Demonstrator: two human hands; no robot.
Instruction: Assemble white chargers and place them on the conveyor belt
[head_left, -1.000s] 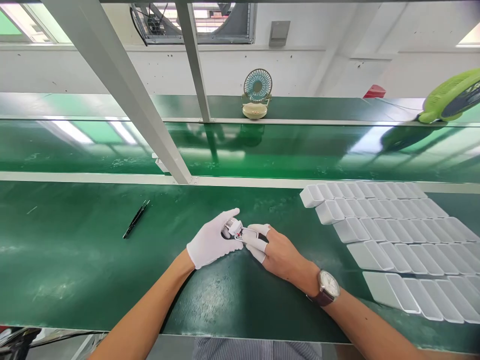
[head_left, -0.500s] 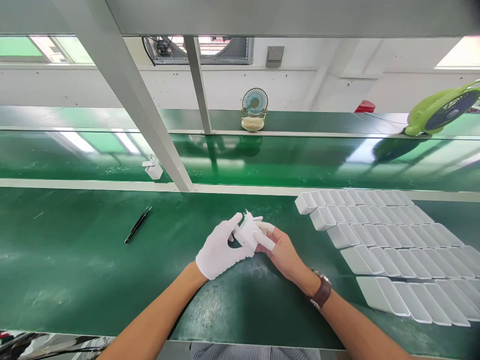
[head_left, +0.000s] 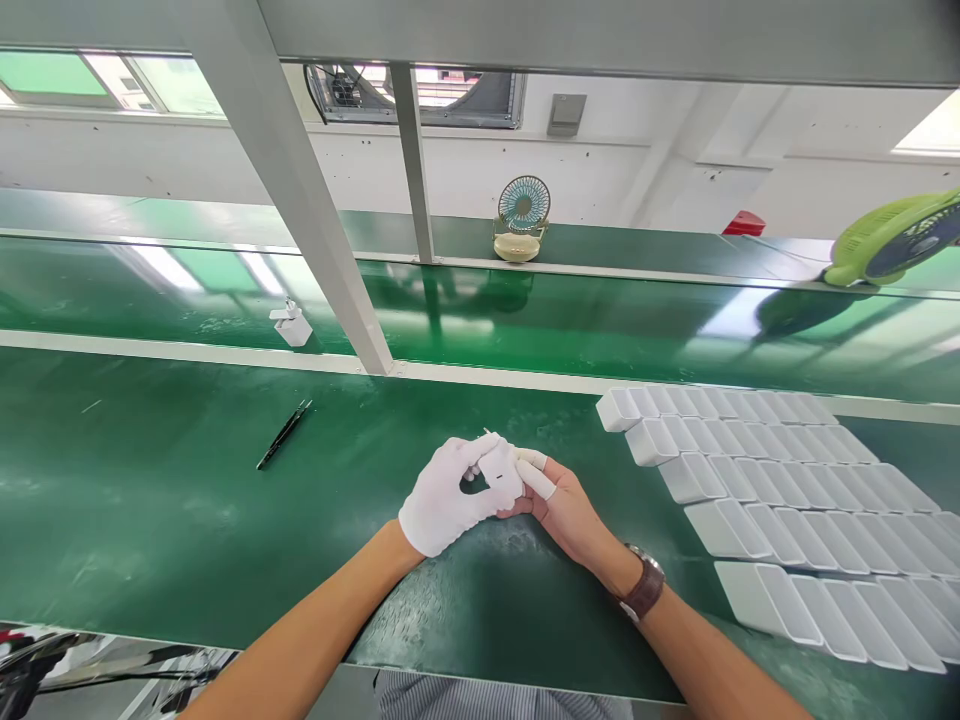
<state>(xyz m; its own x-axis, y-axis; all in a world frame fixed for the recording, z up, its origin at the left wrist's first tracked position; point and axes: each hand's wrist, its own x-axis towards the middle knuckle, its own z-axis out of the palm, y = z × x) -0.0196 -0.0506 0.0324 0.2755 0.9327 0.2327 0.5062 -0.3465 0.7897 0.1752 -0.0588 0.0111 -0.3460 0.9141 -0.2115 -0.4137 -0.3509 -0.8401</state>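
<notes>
The left hand (head_left: 444, 505), in a white cotton glove, and the bare right hand (head_left: 566, 512), its fingertips capped in white finger cots, close together on a small white plastic plug-like part (head_left: 499, 468) held just above the green counter (head_left: 150, 520) in front of the person. The gloved fingers curl over the part from the left while the right thumb and forefinger pinch its near end; both hands are narrowed around it. The part looks light and rigid, a smooth moulded shell that could slip in bare skin, and a thin metal prong seems to show at its far end, so the flat plastic sides appear the safest place to hold it. To the right, rows of white rectangular plastic casings (head_left: 772, 480) lie side by side, overlapping like tiles. Black tweezers (head_left: 284, 434) rest well apart to the left. Beyond a pale rail, a glossy green conveyor belt (head_left: 525, 320) carries one small white plug-like unit (head_left: 291, 325) near a slanting grey metal post (head_left: 315, 220). On the far ledge stand a small teal desk fan on a cream base (head_left: 523, 217) and, at the right edge, a lime-green fan (head_left: 892, 240). The room is white-walled, with a large wall ventilator overhead.
</notes>
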